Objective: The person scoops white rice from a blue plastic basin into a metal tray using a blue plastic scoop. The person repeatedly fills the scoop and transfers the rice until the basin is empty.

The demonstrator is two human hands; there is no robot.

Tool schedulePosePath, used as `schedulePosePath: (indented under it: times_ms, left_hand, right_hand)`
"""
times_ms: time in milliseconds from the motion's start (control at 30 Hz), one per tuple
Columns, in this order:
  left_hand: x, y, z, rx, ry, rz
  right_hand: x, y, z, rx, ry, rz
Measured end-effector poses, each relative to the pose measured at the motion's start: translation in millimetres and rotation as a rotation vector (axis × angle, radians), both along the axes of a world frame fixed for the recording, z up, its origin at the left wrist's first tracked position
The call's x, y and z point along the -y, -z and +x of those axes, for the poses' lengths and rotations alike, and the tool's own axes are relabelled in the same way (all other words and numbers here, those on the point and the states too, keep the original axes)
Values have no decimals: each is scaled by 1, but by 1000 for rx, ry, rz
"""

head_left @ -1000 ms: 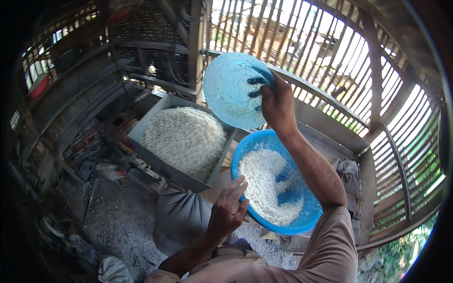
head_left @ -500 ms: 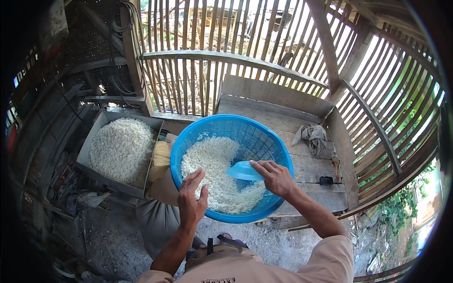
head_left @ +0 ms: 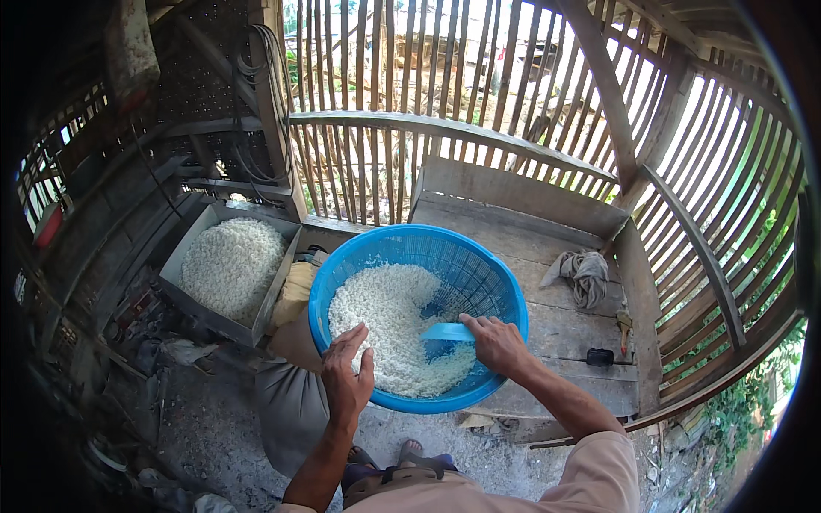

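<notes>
A large blue plastic basket (head_left: 505, 274) with slotted walls stands before me, partly filled with white, rice-like grains (head_left: 385, 308). My right hand (head_left: 499, 345) grips a small light-blue plastic bowl (head_left: 449, 332) by its edge, thumb uppermost. The bowl is tilted nearly edge-on, low against the grains, and its far edge meets them. Beside the basket's near-left rim is my left hand (head_left: 347, 376), holding nothing. Its fingers are extended over the rim toward the grains, thumb apart; whether it touches them I cannot tell.
Left of the basket sits a grey rectangular bin (head_left: 192, 299) heaped with similar white grains. A full grey sack (head_left: 291, 406) stands below it. On the wooden bench (head_left: 547, 333) at right lie a crumpled cloth (head_left: 585, 278), a brush (head_left: 624, 329) and a small black object (head_left: 600, 356). Slatted walls surround the bench.
My right hand has tipped the bowl from showing its rounded side to nearly edge-on. My left hand stays beside the rim. The whole view has shifted slightly.
</notes>
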State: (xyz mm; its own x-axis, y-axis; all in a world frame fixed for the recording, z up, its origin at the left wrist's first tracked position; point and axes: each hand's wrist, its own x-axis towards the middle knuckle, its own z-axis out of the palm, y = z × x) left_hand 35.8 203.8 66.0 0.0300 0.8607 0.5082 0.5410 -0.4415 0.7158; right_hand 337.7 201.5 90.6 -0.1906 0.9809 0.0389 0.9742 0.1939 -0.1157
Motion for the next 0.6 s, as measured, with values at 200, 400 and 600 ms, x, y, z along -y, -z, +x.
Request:
schedulePosePath:
  times_ms: [200, 400, 600]
  left_hand:
    - [4, 1, 4, -63, 10, 67]
    - [4, 9, 4, -14, 67, 208]
    - [13, 21, 4, 25, 88, 296]
  right_hand:
    - [7, 18, -6, -111, 105, 97]
    - [2, 18, -8, -194, 268, 61]
    - [8, 23, -5, -237, 464, 83]
